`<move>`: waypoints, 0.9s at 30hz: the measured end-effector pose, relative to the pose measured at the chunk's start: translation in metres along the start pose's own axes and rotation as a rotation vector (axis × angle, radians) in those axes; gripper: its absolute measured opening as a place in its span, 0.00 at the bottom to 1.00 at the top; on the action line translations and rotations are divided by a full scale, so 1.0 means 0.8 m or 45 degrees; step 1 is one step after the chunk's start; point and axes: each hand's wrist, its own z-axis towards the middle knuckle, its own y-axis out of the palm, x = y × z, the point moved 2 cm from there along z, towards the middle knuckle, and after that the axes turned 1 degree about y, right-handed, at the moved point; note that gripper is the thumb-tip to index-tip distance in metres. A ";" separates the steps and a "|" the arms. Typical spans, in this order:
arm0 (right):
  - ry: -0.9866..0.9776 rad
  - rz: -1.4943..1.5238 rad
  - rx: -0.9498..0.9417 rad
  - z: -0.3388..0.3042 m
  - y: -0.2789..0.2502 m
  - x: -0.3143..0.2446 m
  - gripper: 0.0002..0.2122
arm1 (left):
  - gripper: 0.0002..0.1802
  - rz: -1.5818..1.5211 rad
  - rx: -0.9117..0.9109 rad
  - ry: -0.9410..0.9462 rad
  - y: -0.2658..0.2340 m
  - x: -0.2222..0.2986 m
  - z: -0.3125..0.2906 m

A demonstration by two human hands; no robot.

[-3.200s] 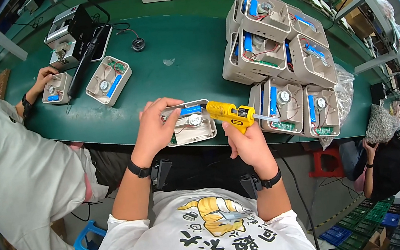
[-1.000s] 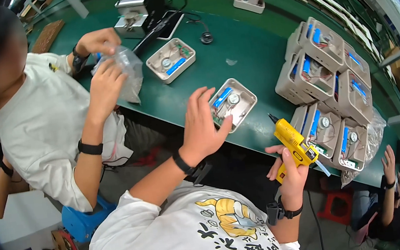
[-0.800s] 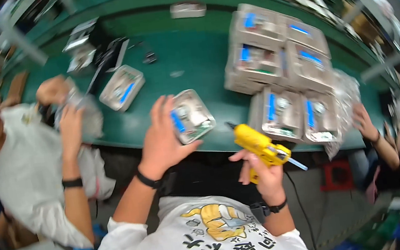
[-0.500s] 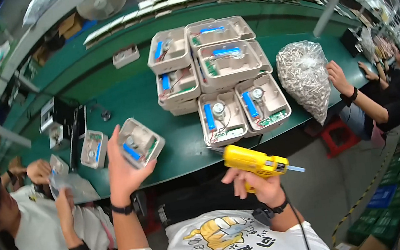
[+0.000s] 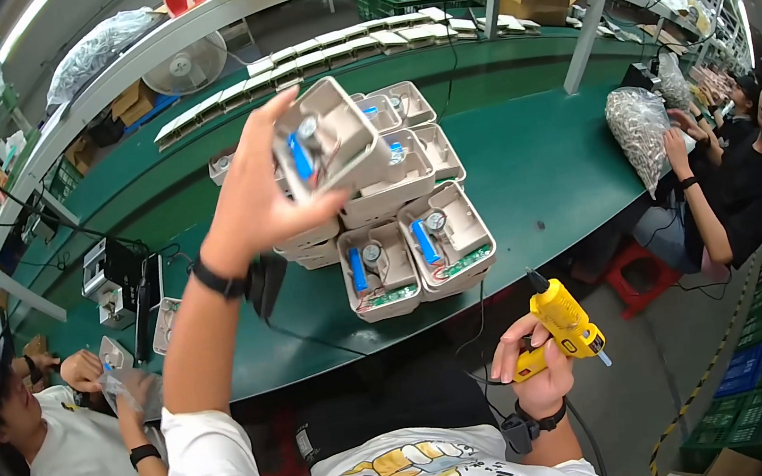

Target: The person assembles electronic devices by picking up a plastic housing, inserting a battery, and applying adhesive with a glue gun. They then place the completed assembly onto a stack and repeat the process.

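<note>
In my left hand (image 5: 253, 201) is a beige plastic housing (image 5: 345, 138), gripped by its sides between thumb and fingers. It is tilted and raised over the left part of the stacked housings. A blue cylindrical battery, a round metal part and wires show inside it. My right hand (image 5: 539, 376) is wrapped round the handle of a yellow hot glue gun (image 5: 564, 315), just off the table's front edge. Its black nozzle points up, and a pale glue stick sticks out of the lower end. Similar open housings (image 5: 448, 239) with batteries and green circuit boards stand in front of the stack.
The green table (image 5: 543, 161) curves across the view. At right, a co-worker holds a clear bag of small pale parts (image 5: 642, 134); at left, another handles a plastic bag. Black cables hang by the table's front edge. A red stool (image 5: 643, 280) stands at lower right.
My left hand has lifted its housing forward and right, over the stack. My right hand has turned the glue gun nozzle-up and moved right. The co-worker's bag is now farther from the stack.
</note>
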 end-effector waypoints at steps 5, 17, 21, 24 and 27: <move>-0.071 -0.022 0.071 -0.006 -0.018 -0.019 0.12 | 0.61 0.157 -0.186 -0.031 0.032 -0.019 0.070; 0.129 0.128 -0.044 -0.001 -0.012 0.001 0.13 | 0.46 0.345 0.046 0.058 0.008 -0.042 0.000; 0.365 0.025 -0.230 -0.003 -0.006 0.029 0.14 | 0.25 -0.166 0.711 -0.295 -0.058 -0.118 -0.085; 0.354 -0.018 -0.252 0.007 0.005 0.037 0.14 | 0.10 -0.197 0.853 -0.565 -0.040 -0.201 -0.121; 0.309 -0.060 -0.230 0.016 0.019 0.045 0.14 | 0.10 0.345 0.471 -0.752 0.013 -0.323 -0.170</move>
